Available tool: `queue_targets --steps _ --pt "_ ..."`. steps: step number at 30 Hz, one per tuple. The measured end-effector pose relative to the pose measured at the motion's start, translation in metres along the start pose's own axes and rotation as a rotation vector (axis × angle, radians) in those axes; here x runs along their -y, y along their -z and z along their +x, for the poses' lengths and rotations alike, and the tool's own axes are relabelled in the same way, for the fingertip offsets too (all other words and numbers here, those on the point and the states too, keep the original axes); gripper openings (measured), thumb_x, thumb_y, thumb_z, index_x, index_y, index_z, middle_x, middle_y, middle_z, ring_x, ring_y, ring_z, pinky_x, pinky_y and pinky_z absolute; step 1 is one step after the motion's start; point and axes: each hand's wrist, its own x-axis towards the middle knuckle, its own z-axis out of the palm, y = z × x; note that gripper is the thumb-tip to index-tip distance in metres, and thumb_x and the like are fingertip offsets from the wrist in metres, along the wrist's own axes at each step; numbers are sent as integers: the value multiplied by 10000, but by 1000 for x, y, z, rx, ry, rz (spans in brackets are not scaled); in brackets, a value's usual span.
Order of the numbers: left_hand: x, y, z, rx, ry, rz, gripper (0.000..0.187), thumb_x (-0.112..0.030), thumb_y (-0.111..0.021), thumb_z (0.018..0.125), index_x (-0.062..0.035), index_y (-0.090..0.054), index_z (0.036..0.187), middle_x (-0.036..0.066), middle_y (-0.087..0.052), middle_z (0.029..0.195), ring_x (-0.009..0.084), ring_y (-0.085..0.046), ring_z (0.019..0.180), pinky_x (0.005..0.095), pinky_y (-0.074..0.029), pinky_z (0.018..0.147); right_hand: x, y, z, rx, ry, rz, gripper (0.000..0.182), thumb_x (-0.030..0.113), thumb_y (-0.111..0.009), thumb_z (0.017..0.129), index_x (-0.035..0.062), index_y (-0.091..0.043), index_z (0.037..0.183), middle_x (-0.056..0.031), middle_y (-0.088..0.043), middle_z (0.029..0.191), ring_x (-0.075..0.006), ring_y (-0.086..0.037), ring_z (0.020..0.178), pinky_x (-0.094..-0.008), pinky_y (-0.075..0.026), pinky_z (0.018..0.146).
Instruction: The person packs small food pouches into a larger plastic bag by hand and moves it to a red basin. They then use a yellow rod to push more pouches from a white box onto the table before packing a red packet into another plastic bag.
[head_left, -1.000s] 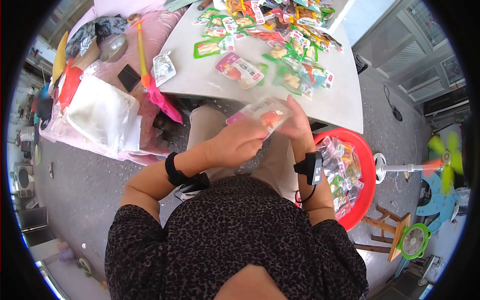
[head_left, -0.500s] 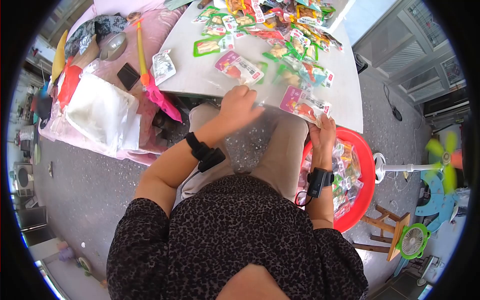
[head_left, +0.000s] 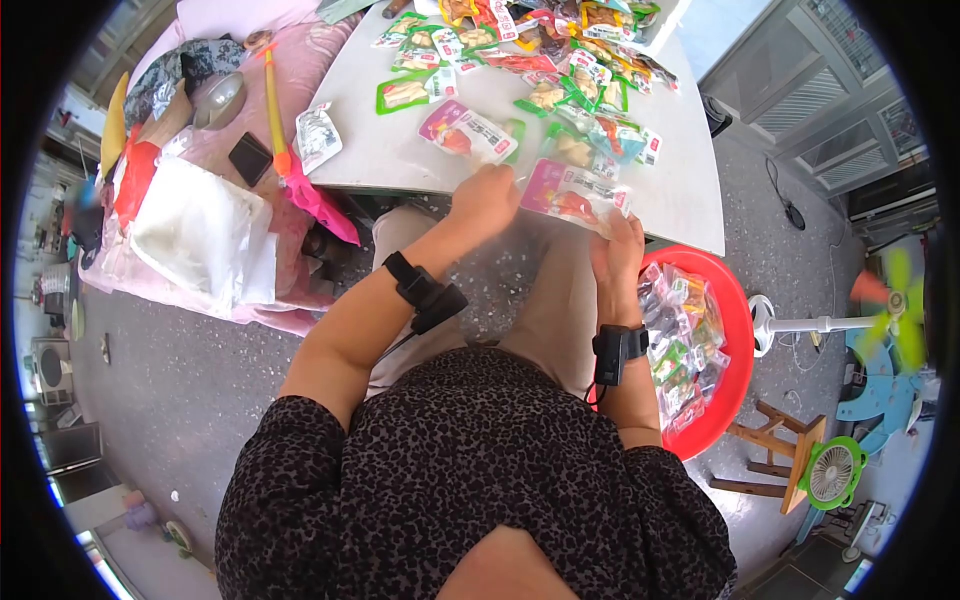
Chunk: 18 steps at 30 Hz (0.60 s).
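Observation:
My right hand [head_left: 618, 248] grips a purple-and-white snack packet [head_left: 577, 196] by its right end, with a reddish food piece showing in it. The packet is over the table's front edge. Beside the packet's left end, my left hand [head_left: 487, 203] has its fingers curled together; what they hold, if anything, I cannot make out. Just beyond that hand, a similar purple-and-white packet [head_left: 466, 133] lies on the white table [head_left: 380, 150]. Several green-edged packets [head_left: 408, 92] and other colourful ones are piled farther back.
A red basin [head_left: 738, 345] full of packets stands on the floor by my right side. On the left, a pink-covered surface [head_left: 290, 300] bears a white sheet [head_left: 200, 225], a dark wallet-like object [head_left: 250, 158] and a pink-and-yellow umbrella [head_left: 300, 185]. A fan [head_left: 897, 300] is at right.
My right hand has moved left and slightly up with the packet, bringing it closer to my left hand. My left hand has shifted slightly, its fingers still curled.

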Motion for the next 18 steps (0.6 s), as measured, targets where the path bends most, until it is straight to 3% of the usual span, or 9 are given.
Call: queue_targets --steps 5,12,14,16,18 --pt "-6 4 3 -31 -59 -105 150 -153 -440 753 -17 -502 749 185 -520 769 352 -511 733 429 -411 651 -10 -17 2 25 -80 32 140 18 -405 825 -14 -392 961 -143 -495 955 -233 -533 828 -377 -469 699" --pt "-15 11 1 -78 -147 133 130 -144 -463 729 -31 -499 783 161 -519 737 338 -526 672 420 -429 582 -17 -36 8 -34 -54 79 137 18 -401 828 -22 -387 958 -141 -492 952 -242 -532 830 -397 -466 708" --pt "-17 11 3 -77 -145 181 117 -129 -468 720 -37 -497 786 157 -521 732 336 -530 650 420 -431 559 -33 -20 19 88 278 -571 134 13 -396 827 -25 -386 955 -141 -488 959 -249 -532 834 -404 -466 708" --pt "-19 9 1 -86 -148 177 110 -119 -469 719 -34 -497 784 155 -522 728 335 -532 645 424 -430 556 -33 -23 24 123 293 -536 132 8 -391 825 -25 -386 952 -140 -488 963 -254 -532 839 -411 -465 709" --pt "-18 7 2 -112 -146 141 106 -115 -471 718 -32 -495 779 154 -522 724 333 -533 645 425 -429 555 -27 -29 33 67 -21 177 130 3 -386 823 -23 -388 950 -138 -490 963 -257 -533 847 -419 -462 708"
